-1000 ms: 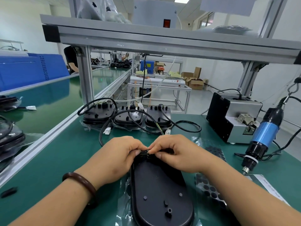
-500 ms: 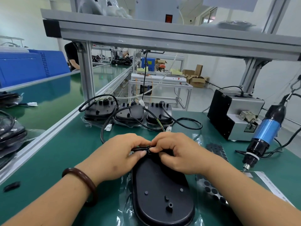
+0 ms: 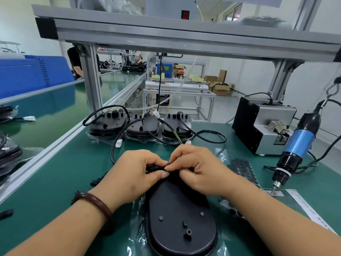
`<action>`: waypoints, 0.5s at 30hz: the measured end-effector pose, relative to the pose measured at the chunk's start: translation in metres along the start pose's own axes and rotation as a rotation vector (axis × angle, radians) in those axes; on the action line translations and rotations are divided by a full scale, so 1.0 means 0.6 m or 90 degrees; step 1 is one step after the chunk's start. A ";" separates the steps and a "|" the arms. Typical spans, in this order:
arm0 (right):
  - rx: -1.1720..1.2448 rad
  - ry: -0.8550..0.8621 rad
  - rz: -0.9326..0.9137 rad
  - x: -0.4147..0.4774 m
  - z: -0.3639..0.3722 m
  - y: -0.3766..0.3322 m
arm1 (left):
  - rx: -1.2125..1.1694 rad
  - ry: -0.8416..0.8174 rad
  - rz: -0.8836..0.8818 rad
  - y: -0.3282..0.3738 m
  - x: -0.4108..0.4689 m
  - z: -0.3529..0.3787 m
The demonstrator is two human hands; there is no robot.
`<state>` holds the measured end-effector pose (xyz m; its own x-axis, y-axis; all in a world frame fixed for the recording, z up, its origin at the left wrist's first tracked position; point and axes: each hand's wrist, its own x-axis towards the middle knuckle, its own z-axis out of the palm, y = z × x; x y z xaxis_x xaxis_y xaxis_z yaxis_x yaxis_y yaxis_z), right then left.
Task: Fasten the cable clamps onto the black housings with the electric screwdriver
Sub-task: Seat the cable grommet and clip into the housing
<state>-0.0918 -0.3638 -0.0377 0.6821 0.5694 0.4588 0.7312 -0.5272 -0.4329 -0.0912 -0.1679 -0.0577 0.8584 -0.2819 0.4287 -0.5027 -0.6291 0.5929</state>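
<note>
A black oval housing (image 3: 177,215) lies flat on a clear plastic bag in front of me. At its far end my left hand (image 3: 134,174) and my right hand (image 3: 195,169) meet, both pinching a short black cable (image 3: 156,167) between thumbs and fingers. Any clamp there is hidden by my fingers. The blue and black electric screwdriver (image 3: 295,146) hangs from a hook at the right, tip down, untouched. Three more black housings (image 3: 142,126) with cables stand in a row at the back.
A black and silver screw feeder (image 3: 262,126) sits at the back right. A sheet of black round pads (image 3: 243,170) lies right of my hands. Small black parts (image 3: 96,181) rest on the green mat at the left. An aluminium frame post (image 3: 92,85) rises behind.
Both hands have stayed at the housing's far end, fingers shifting slightly on the cable. The view has moved a little closer.
</note>
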 end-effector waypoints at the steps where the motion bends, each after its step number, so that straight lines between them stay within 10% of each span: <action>1: -0.023 -0.005 -0.011 0.000 0.001 0.000 | -0.008 -0.005 -0.004 0.000 0.001 -0.001; 15: -0.017 0.032 0.000 -0.004 0.016 0.008 | -0.141 -0.030 -0.087 0.019 0.005 0.002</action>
<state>-0.0898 -0.3616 -0.0481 0.6811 0.5369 0.4978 0.7305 -0.5443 -0.4124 -0.0944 -0.1766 -0.0506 0.9213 -0.2415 0.3049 -0.3870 -0.4917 0.7800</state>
